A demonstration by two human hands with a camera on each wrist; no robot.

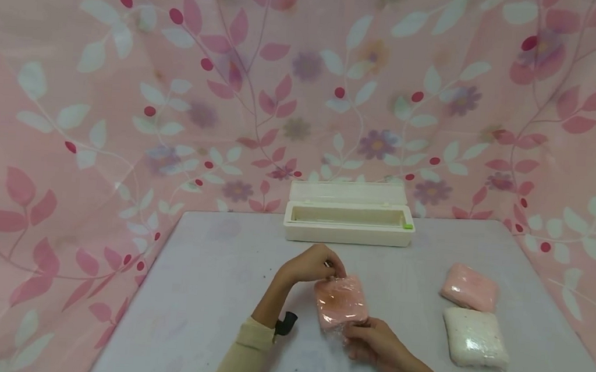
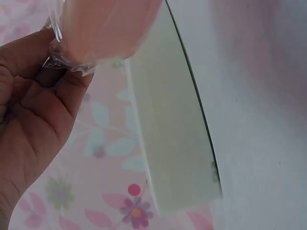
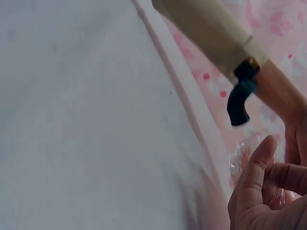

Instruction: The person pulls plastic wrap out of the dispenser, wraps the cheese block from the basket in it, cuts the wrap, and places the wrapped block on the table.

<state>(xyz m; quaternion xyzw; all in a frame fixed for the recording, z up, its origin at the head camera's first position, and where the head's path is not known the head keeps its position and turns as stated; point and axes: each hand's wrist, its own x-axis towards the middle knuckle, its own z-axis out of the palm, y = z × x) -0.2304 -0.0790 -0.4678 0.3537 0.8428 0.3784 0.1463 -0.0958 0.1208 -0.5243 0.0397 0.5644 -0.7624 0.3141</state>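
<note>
A square pink packet [image 1: 341, 301] in clear, shiny plastic wrap is held up between both hands, with a brownish patch on its face. My left hand [image 1: 318, 264] pinches the wrap at its top edge; in the left wrist view its fingertips [image 2: 74, 88] are at the crinkled film below the pink block [image 2: 108, 28]. At the lower right corner, my right hand [image 1: 377, 344] grips the loose wrap between thumb and fingers. The right wrist view shows that hand [image 3: 264, 196] curled at the glossy film [image 3: 242, 158], which the fingers partly hide.
A long white box [image 1: 346, 235] with its lid [image 1: 349, 193] raised stands at the table's back edge. To the right lie another pink wrapped packet [image 1: 471, 287] and a white wrapped one [image 1: 477, 338]. Pink floral cloth [image 1: 284, 91] hangs behind the white table [image 1: 189, 294].
</note>
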